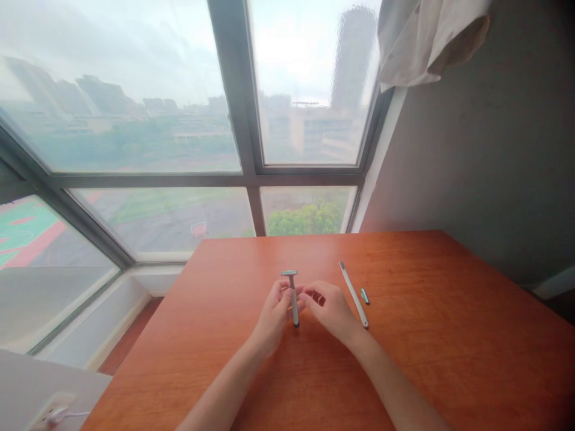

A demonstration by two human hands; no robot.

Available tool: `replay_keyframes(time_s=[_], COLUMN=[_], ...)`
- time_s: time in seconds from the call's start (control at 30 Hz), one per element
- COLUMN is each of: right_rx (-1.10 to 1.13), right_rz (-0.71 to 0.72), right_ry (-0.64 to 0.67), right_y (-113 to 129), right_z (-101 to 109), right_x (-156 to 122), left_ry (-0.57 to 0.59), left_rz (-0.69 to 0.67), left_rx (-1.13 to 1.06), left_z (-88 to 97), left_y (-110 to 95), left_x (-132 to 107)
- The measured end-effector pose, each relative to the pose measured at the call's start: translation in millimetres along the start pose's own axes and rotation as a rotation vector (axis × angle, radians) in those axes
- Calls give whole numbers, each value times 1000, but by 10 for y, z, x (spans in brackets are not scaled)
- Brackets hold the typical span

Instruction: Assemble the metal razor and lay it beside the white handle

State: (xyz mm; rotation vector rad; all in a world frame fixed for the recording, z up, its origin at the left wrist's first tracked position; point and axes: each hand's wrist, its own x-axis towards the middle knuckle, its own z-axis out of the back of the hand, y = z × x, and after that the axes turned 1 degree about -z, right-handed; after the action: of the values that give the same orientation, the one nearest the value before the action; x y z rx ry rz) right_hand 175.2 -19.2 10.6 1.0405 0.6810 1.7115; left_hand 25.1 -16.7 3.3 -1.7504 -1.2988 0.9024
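Observation:
A safety razor [295,308] with a grey and black handle stands nearly upright above the table, its head at the top. My left hand [272,311] is closed around the handle from the left, thumb in front. From the right, my right hand [330,308] brings its bent thumb and fingers together at the same handle; part of the grip is hidden behind the fingers. To the right of that hand lies a white toothbrush [354,296], its dark bristles pointing away. Just beyond it rests a small loose razor cartridge [365,296], green and dark.
The brown wooden table [426,359] reaches from me toward large windows with a grey frame [179,181]. A grey wall [471,149] rises on the right, with a pale curtain [426,48] above. A wall socket with a cable [54,413] sits low at the left.

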Motion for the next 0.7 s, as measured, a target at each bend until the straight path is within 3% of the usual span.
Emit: replay_keyframes(time_s=[0.17, 0.47, 0.57, 0.7], right_rx=[-12, -38, -46, -177], right_rz=[-24, -27, -58, -124], right_ry=[54, 25, 7, -31], right_y=[-2, 31, 24, -32], right_z=[-79, -99, -61, 108], right_x=[-15, -23, -13, 31], left_ry=[-3, 14, 32, -57], left_rz=[-1, -5, -18, -14], left_rx=[-9, 12, 33, 108], left_z=[-78, -116, -110, -82], left_y=[-32, 16, 11, 2], left_x=[-31, -38, -31, -30])
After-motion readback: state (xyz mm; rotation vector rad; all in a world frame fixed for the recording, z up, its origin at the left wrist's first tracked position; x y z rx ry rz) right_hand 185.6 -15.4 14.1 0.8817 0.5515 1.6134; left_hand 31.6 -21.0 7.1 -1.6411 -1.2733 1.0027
